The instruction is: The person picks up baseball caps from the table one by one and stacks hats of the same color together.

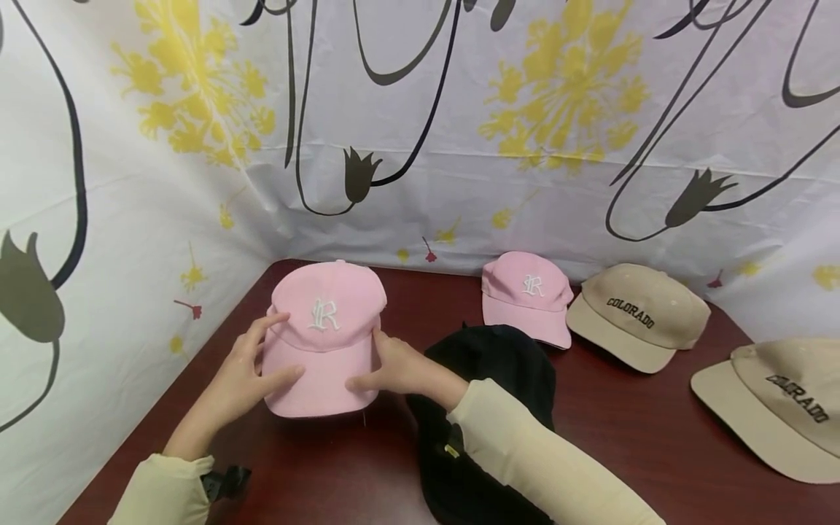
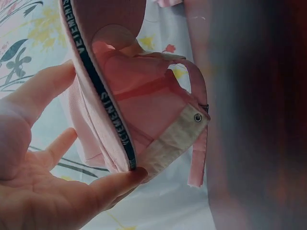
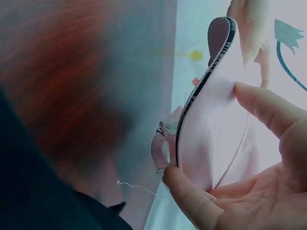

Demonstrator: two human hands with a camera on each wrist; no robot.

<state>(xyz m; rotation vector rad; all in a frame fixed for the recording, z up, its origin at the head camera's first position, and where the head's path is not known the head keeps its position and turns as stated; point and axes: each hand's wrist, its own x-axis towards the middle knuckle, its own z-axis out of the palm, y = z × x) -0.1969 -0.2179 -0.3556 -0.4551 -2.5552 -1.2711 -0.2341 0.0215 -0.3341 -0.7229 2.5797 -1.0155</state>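
Both hands hold a pink cap (image 1: 328, 310) with a white letter emblem, its front turned toward me, at the left part of the table. My left hand (image 1: 238, 383) grips the left edge, thumb on the brim and fingers along the crown. At the right edge my right hand (image 1: 403, 370) pinches the brim and side. The left wrist view shows the hollow inside of the cap (image 2: 144, 96) and its back strap (image 2: 199, 158); the cap looks raised off the table. A dark lettered tape lines the brim seam in both wrist views.
A black cap (image 1: 505, 364) lies under my right forearm. Behind it sits a second pink cap (image 1: 525, 288). Two beige caps, one at the back (image 1: 643, 306) and one nearer (image 1: 781, 401), stand at the right. Patterned cloth (image 1: 426, 109) walls the dark red table (image 1: 328, 467).
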